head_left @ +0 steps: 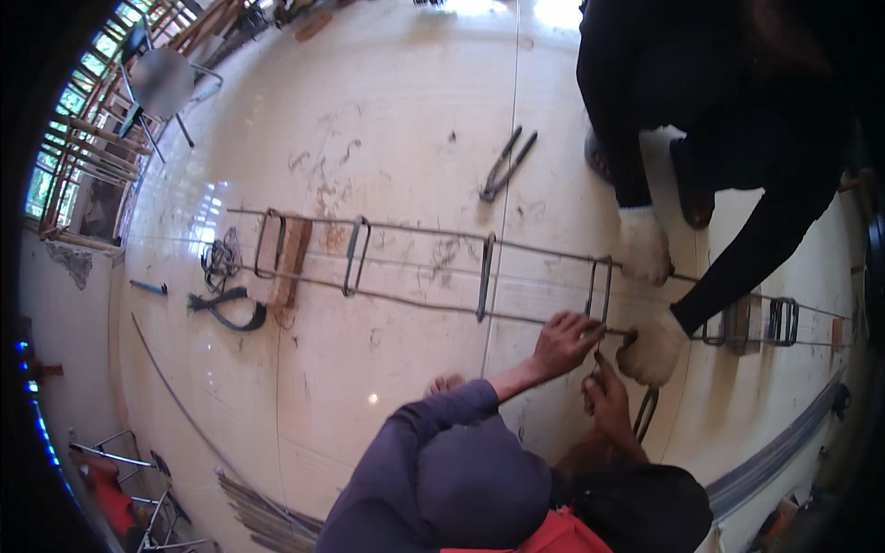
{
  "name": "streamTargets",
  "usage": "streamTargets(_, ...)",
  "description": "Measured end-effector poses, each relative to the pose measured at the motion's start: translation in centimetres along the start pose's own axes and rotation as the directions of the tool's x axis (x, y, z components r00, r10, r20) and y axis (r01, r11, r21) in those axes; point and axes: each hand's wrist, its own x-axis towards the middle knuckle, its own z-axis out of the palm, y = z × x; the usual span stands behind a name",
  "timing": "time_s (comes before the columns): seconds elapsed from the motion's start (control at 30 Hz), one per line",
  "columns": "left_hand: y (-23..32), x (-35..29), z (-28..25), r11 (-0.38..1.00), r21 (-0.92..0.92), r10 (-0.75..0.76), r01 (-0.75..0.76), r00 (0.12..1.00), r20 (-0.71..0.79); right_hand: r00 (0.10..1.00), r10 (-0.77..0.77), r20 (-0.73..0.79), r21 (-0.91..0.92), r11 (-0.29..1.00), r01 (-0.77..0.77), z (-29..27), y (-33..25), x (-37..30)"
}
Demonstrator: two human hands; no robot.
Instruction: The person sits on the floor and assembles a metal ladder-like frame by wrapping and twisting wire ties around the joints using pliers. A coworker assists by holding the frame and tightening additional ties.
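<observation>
Neither my left hand nor my right hand shows in the head view. A long ladder-like rebar frame (412,303) lies across the floor, two long rods joined by rectangular steel stirrups (485,278). At the lower middle, a co-worker in a dark cap (481,484) has one bare hand (566,345) at the near rod by a stirrup (605,286). That person's other bare hand (606,398) is just below, pinching something too thin to name. Across from them, a person in black grips the far rod with one gloved hand (645,247) and the near rod with the other (653,350).
Pincers (505,166) lie beyond the frame. Bricks (292,263) prop its left end, near a wire coil (219,263) and a dark strap (241,311). Loose rods (263,509) lie lower left, long dark bars (776,453) lower right. Chairs (159,83) stand at the left.
</observation>
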Motion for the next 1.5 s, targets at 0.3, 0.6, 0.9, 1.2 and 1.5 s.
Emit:
streamTargets(0.3, -0.3, 1.2, 0.7, 0.999, -0.037, 0.007, -0.007, 1.0, 0.01, 0.986, 0.043, 0.16, -0.684, 0.725, 0.08, 0.4, -10.3, 0.4)
streamTargets(0.6, -1.0, 0.9, 0.1, 0.996, -0.059, 0.067, -0.065, 0.997, 0.029, 0.874, -0.482, 0.055, -0.533, 0.726, 0.434, -5.1, -15.4, 0.2)
streamTargets(0.9, -0.6, 2.1, -1.0, 0.999, -0.007, 0.05, -0.049, 0.981, 0.187, 0.799, -0.59, -0.116, -0.718, 0.605, 0.343, -3.1, -3.4, 6.4)
streamTargets(1.2, -1.1, 4.5, -2.9, 0.998, -0.043, -0.018, 0.038, 0.921, 0.39, 0.787, -0.577, -0.219, -0.754, 0.612, 0.238, -0.2, -0.8, 5.2)
streamTargets(1.5, -0.4, 6.5, -2.7, 0.997, -0.052, -0.022, 0.052, 0.883, 0.468, 0.708, -0.586, -0.393, -0.663, 0.715, 0.224, 1.9, 1.5, 5.7)
